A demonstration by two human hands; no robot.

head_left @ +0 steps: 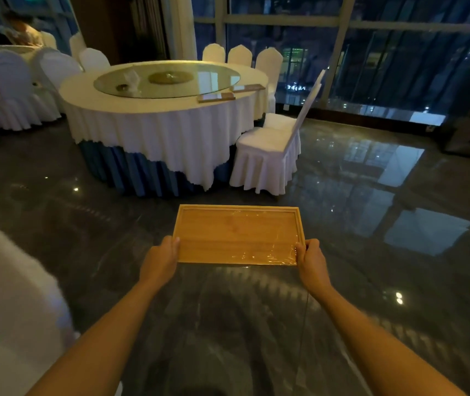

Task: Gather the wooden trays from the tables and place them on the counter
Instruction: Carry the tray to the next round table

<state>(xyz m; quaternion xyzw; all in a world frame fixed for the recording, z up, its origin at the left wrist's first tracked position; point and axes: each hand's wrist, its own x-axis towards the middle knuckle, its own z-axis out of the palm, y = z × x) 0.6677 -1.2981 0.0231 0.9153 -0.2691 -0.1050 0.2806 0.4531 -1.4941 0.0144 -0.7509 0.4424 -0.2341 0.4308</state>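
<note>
Tray (236, 234) gripped level at its near corners by left hand (161, 260) and right hand (312, 262) for balanced carrying; two more wait at table (165, 110) edge.

Three wooden trays (238, 235); two round tables (165, 110); two hands (161, 260).

Both bare forearms reach forward from the lower edge of the view, stretched nearly straight and converging slightly. The left grip (162, 258) is closed with its thumb on top; the right grip (311, 260) mirrors it, level with it, knuckles facing outward.
</note>
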